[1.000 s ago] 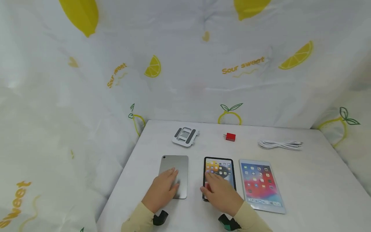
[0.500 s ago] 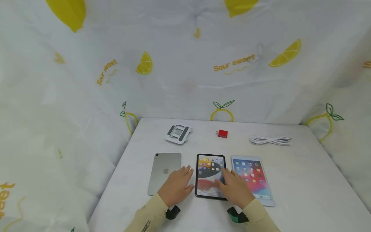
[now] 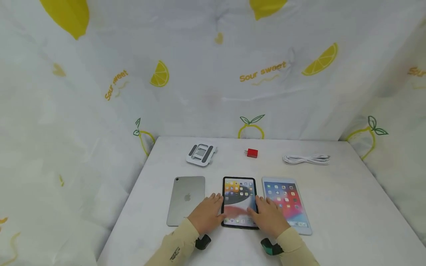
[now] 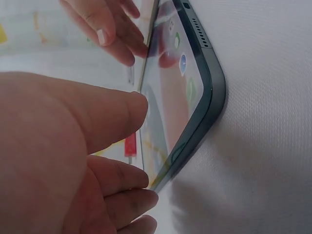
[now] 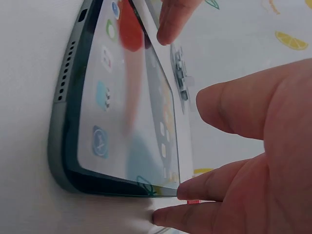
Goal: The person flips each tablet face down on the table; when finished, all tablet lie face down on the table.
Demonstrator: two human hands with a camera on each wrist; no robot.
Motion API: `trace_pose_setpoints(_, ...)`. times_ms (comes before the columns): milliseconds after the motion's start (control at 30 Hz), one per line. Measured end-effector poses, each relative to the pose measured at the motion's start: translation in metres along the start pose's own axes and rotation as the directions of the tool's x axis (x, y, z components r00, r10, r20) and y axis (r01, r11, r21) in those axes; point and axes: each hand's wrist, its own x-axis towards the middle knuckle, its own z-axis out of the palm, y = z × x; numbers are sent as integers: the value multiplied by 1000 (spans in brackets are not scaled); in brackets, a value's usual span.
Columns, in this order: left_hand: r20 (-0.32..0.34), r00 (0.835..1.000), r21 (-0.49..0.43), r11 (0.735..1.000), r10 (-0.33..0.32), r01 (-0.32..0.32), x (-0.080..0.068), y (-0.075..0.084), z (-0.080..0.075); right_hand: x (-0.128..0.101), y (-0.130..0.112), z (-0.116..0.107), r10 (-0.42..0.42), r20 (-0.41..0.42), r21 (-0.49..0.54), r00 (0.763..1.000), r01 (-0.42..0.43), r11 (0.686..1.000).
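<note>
A dark-edged tablet (image 3: pixel 239 203) lies flat on the table, its lit screen up, between my two hands. My left hand (image 3: pixel 207 214) is at its left side, fingertips by the long edge and the thumb (image 4: pixel 119 114) over the screen's border. On the opposite side, my right hand (image 3: pixel 270 217) has its fingertips (image 5: pixel 195 187) by the right edge, thumb above the glass. The fingers of both hands look fairly straight. Left of them a silver tablet (image 3: pixel 186 195) lies back up, partly behind the left hand. A white-framed tablet (image 3: pixel 293 203) lies screen up, partly covered by the right hand.
Behind the tablets are a folded white and grey stand (image 3: pixel 201 154), a red plug adapter (image 3: pixel 252 153) and a bundled white cable (image 3: pixel 307 159). The white table (image 3: pixel 346 207) meets a lemon-print curtain (image 3: pixel 199 103) at the back and sides.
My left hand has moved right, off the silver tablet to the middle tablet's left edge. My right hand has shifted from the middle tablet's screen to its right edge. The head view has shifted slightly.
</note>
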Motion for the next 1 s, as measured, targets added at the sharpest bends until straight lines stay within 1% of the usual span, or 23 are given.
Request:
trace_pose_setpoints(133, 22, 1000, -10, 1000, -13, 13, -4, 2, 4, 1, 1, 11, -9, -8, -10, 1000, 9, 1000)
trace_pose_setpoints(233, 30, 999, -10, 1000, -25, 25, -5, 1, 7, 1, -1, 14, -30, -21, 1, 999, 30, 1000)
trace_pose_setpoints(400, 19, 1000, 12, 1000, -17, 17, -3, 1, 9, 1, -1, 16, -56, -43, 37, 997, 58, 998)
trace_pose_setpoints(533, 9, 1000, 17, 1000, -10, 10, -2, 3, 8, 2, -2, 17, -46, -45, 70, 998, 49, 996)
trace_pose_setpoints(700, -16, 1000, 14, 1000, 3, -2, -1, 5, 8, 2, -8, 15, -38, -44, 148, 998, 45, 988)
trace_pose_setpoints(867, -30, 999, 33, 999, 19, -18, 3, 5, 11, 2, -15, 12, -13, -70, 195, 997, 27, 980)
trace_pose_setpoints(1000, -39, 999, 36, 999, 25, -23, 4, 7, 10, 2, -16, 11, 20, -98, 230, 995, 3, 973)
